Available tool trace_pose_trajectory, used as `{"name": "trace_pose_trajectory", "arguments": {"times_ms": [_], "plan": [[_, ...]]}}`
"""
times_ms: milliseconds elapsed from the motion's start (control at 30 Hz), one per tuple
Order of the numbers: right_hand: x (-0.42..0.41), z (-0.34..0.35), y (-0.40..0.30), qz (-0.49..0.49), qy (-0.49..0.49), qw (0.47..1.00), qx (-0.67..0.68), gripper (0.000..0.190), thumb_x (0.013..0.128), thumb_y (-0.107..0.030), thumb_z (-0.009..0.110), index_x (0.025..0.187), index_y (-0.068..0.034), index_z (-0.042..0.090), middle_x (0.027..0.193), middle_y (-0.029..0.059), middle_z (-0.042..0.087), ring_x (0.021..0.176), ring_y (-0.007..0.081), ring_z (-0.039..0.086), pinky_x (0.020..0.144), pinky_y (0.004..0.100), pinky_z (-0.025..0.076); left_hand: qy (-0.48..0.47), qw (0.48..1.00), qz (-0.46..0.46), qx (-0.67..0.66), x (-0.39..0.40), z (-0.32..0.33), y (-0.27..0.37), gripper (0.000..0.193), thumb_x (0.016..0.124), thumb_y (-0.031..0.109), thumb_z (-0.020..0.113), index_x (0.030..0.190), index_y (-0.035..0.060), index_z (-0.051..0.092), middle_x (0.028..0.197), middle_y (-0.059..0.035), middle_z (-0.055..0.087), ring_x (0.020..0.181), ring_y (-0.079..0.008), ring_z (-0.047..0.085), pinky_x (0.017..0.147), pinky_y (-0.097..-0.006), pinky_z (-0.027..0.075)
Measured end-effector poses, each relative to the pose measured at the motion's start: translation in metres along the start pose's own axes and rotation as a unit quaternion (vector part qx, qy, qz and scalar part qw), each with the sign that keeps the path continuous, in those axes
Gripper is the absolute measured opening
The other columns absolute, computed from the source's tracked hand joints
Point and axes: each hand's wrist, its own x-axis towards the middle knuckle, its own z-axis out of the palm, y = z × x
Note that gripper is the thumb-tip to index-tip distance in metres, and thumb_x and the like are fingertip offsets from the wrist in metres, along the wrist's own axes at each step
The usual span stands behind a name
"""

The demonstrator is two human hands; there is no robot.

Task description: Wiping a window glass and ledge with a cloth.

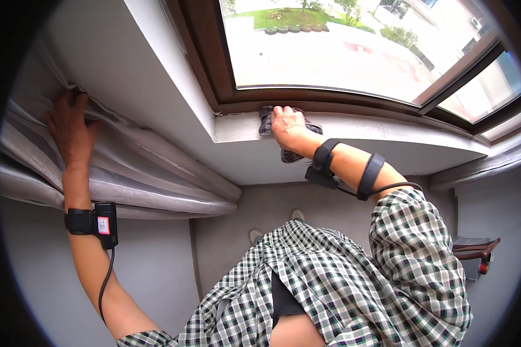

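Note:
At the window, my right hand (288,126) is closed on a dark grey cloth (267,121), pressed on the white windowsill (239,128) just below the brown frame (260,96). Part of the cloth hangs over the sill's front edge. On the far left, my left hand (71,130) lies against a silvery grey curtain (130,152); its fingertips are partly lost in the folds, so its grip on the fabric is unclear. Both forearms wear black straps with a small device and cable.
Window glass (321,56) lies beyond the sill, with a greenery view outside. A second curtain (482,169) hangs at the right. Low on the right are a brown-framed chair-like object (482,249) and a red item (484,267). Grey floor (225,225) lies below.

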Motion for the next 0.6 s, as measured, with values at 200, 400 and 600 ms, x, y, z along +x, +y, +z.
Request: {"name": "trace_pose_trajectory", "arguments": {"times_ms": [200,400,600], "plan": [[-0.067,0.054,0.125,0.349,0.01,0.926,0.142,0.028,0.073,-0.008,0.049,0.099,0.002,0.047,0.106,0.016,0.042,0.095,0.0301,0.047,0.073,0.0421,0.044,0.002,1.0,0.022,-0.003,0.003,0.021,0.001,0.057,0.056,0.011,0.069,0.107,0.018,0.044,0.122,-0.0059,0.034,0.117,-0.0256,0.028,0.093,-0.0529,0.02],[-0.203,-0.023,0.295,0.587,-0.144,0.797,-0.002,0.039,0.069,-0.021,0.051,0.105,-0.005,0.054,0.113,0.0169,0.048,0.104,0.0273,0.047,0.085,0.0352,0.039,0.016,1.0,0.022,-0.001,-0.021,0.076,-0.044,0.063,0.057,0.011,0.069,0.113,0.0189,0.041,0.125,-0.0071,0.031,0.117,-0.0264,0.028,0.092,-0.05,0.023],[-0.268,-0.116,0.354,0.641,0.12,0.756,0.053,0.044,0.063,-0.027,0.05,0.099,-0.002,0.055,0.102,0.0181,0.054,0.097,0.0283,0.051,0.081,0.033,0.041,-0.04,0.999,-0.021,0.002,-0.047,0.13,-0.097,0.065,0.057,0.01,0.068,0.116,0.0136,0.04,0.122,-0.013,0.036,0.114,-0.0301,0.033,0.091,-0.0428,0.029]]}}
